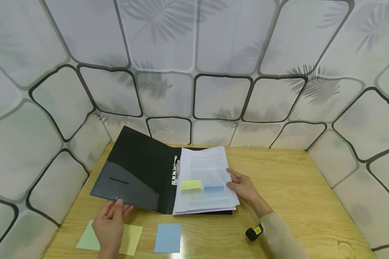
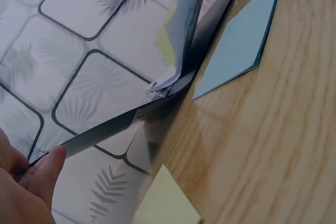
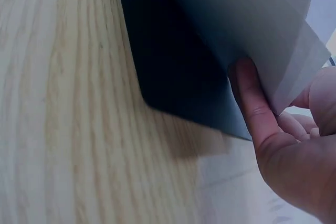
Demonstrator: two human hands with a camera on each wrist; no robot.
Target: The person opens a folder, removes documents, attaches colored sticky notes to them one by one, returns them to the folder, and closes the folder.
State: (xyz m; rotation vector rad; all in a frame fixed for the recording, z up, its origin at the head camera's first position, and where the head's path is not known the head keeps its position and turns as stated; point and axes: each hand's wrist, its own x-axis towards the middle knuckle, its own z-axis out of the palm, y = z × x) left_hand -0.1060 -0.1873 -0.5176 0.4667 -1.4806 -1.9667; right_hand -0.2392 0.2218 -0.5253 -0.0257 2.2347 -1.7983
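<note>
A black ring binder (image 1: 139, 162) lies open on the table, its left cover tilted up. My left hand (image 1: 110, 223) pinches the lower edge of that cover, thumb on one side and fingers on the other. On the binder's right half rests a stack of printed sheets (image 1: 207, 165) with a yellow sticky note (image 1: 191, 184) and a blue one (image 1: 213, 185) on top. My right hand (image 1: 244, 187) grips the stack's right edge. In the right wrist view, sheets (image 3: 262, 30) rise from the black cover (image 3: 173, 66) between thumb and fingers. A metal ring clip (image 1: 175, 171) sits at the spine.
Green (image 1: 89, 237) and yellow (image 1: 131, 237) sticky pads lie under and beside my left hand, with a blue pad (image 1: 167, 238) to their right. A small black block (image 1: 254, 233) with a yellow-green patch is by my right sleeve. Patterned fabric walls (image 1: 223, 97) surround the wooden table (image 1: 288, 180).
</note>
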